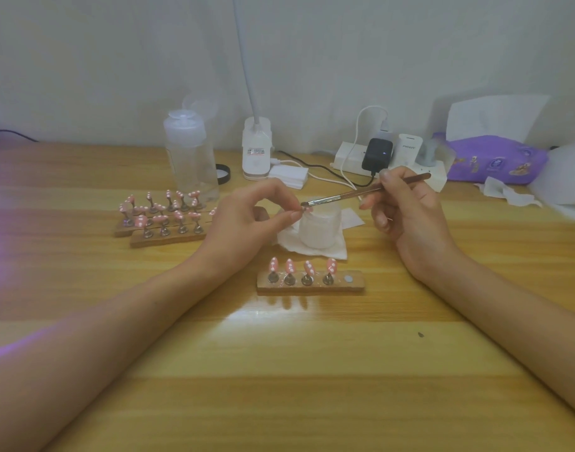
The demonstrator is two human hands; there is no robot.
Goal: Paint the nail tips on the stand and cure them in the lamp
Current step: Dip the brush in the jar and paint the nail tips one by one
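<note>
Where brush (344, 194) meets left hand (247, 216), nail tip (304, 208) blurs.

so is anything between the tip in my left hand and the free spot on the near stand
Only the white jar, sitting between the held nail tip and the stand's free spot; the spot itself is bare.

Left hand (247, 213) pinching nail tip (304, 208), right hand (406, 210) holding brush (361, 194)

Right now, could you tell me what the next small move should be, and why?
Probably draw the brush along the nail tip pinched in the left hand: its bristles meet the tip, and the near stand has one bare slot awaiting it.
</note>
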